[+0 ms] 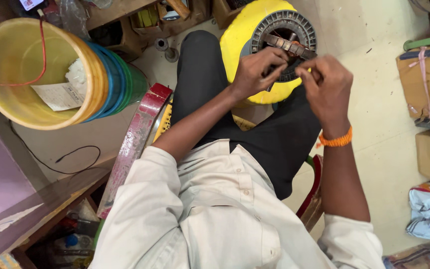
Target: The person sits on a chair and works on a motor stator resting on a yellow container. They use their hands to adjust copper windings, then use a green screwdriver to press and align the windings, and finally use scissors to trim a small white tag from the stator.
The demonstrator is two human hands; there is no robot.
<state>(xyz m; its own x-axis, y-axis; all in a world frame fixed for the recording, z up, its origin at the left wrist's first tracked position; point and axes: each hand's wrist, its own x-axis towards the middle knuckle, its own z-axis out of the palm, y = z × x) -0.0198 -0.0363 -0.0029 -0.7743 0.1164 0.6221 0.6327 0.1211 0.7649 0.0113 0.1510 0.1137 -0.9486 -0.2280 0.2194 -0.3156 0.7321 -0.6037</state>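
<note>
Glossy plastic buckets (100,74), ridged metal ring (284,25)

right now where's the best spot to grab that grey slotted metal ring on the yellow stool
Probably the far outer rim of the grey ring, taken from above. It lies flat on the yellow stool, and that arc is bare. The left hand and right hand crowd the near edge, pinching something too small to tell.

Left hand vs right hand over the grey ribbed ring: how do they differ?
The left hand comes in from the lower left, its fingers curled down on the grey ribbed ring and the dark strip across it. The right hand shows its back to the camera, fingers pinched at the strip's right end. Only the right wrist wears an orange thread band. Both forearms are bare below rolled cream sleeves.
</note>
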